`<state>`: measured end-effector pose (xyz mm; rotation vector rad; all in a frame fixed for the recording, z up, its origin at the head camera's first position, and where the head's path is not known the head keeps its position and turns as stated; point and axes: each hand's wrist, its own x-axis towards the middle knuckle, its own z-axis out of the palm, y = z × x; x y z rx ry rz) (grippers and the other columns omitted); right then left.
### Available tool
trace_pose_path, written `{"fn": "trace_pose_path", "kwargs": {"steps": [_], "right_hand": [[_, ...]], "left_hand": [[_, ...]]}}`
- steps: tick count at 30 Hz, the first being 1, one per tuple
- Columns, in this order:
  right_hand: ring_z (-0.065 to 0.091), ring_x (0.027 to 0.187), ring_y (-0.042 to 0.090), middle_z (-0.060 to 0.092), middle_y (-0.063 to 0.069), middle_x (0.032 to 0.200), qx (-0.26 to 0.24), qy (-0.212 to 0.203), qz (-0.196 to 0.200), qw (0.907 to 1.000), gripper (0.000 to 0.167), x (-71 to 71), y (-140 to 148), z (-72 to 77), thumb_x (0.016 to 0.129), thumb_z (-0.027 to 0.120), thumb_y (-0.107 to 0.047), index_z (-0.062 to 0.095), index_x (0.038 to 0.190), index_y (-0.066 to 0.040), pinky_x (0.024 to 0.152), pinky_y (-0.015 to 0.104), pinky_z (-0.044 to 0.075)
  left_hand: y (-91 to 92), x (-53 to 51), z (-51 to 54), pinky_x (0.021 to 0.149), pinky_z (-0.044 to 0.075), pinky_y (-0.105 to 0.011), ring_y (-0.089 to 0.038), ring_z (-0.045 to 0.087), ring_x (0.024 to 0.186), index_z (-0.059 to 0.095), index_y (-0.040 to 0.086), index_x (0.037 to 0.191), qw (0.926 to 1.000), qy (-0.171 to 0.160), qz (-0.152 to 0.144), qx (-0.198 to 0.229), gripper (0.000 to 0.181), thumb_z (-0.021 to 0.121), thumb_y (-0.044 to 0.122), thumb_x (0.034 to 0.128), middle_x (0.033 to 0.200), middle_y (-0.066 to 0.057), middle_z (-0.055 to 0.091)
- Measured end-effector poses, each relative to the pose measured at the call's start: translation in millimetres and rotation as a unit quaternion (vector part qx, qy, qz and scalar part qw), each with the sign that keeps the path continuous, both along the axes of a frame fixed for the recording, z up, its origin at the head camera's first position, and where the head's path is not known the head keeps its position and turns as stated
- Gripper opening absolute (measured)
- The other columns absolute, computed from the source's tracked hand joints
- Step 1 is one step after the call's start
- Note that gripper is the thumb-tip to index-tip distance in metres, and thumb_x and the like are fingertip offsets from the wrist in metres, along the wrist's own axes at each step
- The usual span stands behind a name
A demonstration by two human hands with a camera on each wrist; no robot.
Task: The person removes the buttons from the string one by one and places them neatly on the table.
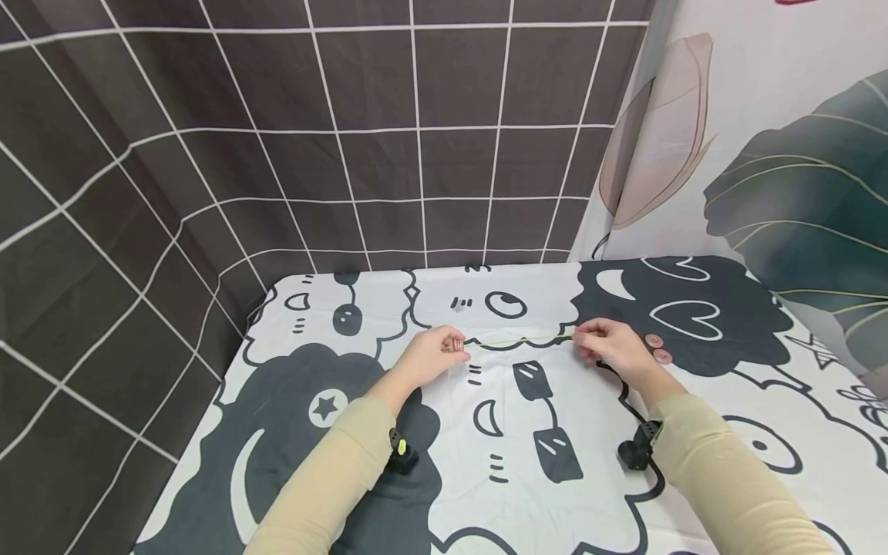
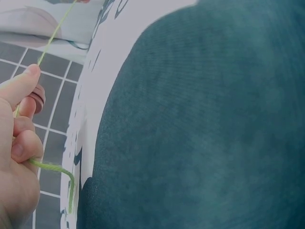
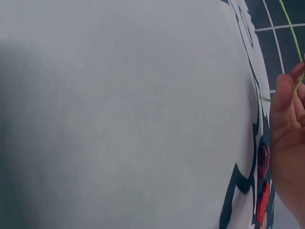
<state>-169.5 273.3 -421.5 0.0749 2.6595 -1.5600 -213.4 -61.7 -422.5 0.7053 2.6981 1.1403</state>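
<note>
A thin yellow-green string [image 1: 516, 340] stretches between the two hands above the sheet. My left hand [image 1: 432, 356] pinches one end, and in the left wrist view a loose tail of the string [image 2: 57, 168] hangs below the curled fingers. Reddish-brown round pieces, perhaps buttons [image 2: 38, 98], sit by the left thumb and fingers; how many is unclear. My right hand [image 1: 613, 348] pinches the string's other end between thumb and fingers. Beside the right hand, two reddish-brown buttons [image 1: 654, 340] lie on the dark part of the sheet.
A white sheet with dark cartoon figures [image 1: 499, 455] covers the surface under both arms. Dark grid-patterned fabric [image 1: 458, 85] hangs behind and at the left. A leaf-patterned curtain [image 1: 798, 177] hangs at the right.
</note>
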Motion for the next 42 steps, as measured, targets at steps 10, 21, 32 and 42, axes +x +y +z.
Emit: {"fn": "trace_pose_path", "kwargs": {"steps": [10, 21, 32, 42], "right_hand": [[0.054, 0.069, 0.016, 0.059, 0.007, 0.080, 0.059, -0.012, -0.024, 0.9979, 0.042, 8.7, 14.6, 4.3, 0.092, 0.057, -0.037, 0.056, 0.114, -0.001, 0.063, 0.029, 0.042], [0.054, 0.073, 0.014, 0.061, 0.012, 0.092, 0.054, 0.000, -0.033, 0.9980, 0.048, 14.7, 29.8, 3.3, 0.092, 0.057, -0.035, 0.053, 0.117, 0.006, 0.064, 0.026, 0.048], [0.058, 0.081, 0.016, 0.061, 0.018, 0.106, 0.076, -0.004, -0.034, 0.9965, 0.052, 22.0, 43.0, 2.0, 0.093, 0.055, -0.039, 0.053, 0.120, 0.006, 0.068, 0.025, 0.049], [0.056, 0.074, 0.016, 0.062, 0.012, 0.096, 0.097, -0.015, -0.043, 0.9943, 0.054, 29.6, 52.4, -2.8, 0.091, 0.058, -0.041, 0.054, 0.118, 0.005, 0.062, 0.027, 0.047]], "left_hand": [[-0.2, -0.1, 0.1, 0.072, 0.046, -0.029, -0.014, 0.054, 0.079, 0.064, 0.011, 0.111, 1.0000, -0.004, -0.002, 0.005, 0.033, 0.070, 0.029, 0.0842, 0.089, 0.003, 0.061], [-0.9, 0.2, 1.0, 0.075, 0.046, -0.032, -0.014, 0.055, 0.080, 0.064, 0.010, 0.113, 1.0000, -0.005, 0.002, 0.002, 0.034, 0.070, 0.029, 0.0844, 0.090, 0.003, 0.061], [-0.8, -0.5, 0.6, 0.074, 0.046, -0.030, -0.014, 0.054, 0.080, 0.064, 0.011, 0.112, 1.0000, -0.004, 0.001, -0.003, 0.033, 0.069, 0.028, 0.0848, 0.090, 0.004, 0.061], [-0.8, -0.7, 0.5, 0.074, 0.046, -0.030, -0.013, 0.055, 0.081, 0.064, 0.012, 0.112, 0.9999, -0.003, 0.004, -0.010, 0.034, 0.069, 0.030, 0.0847, 0.091, 0.003, 0.062]]}}
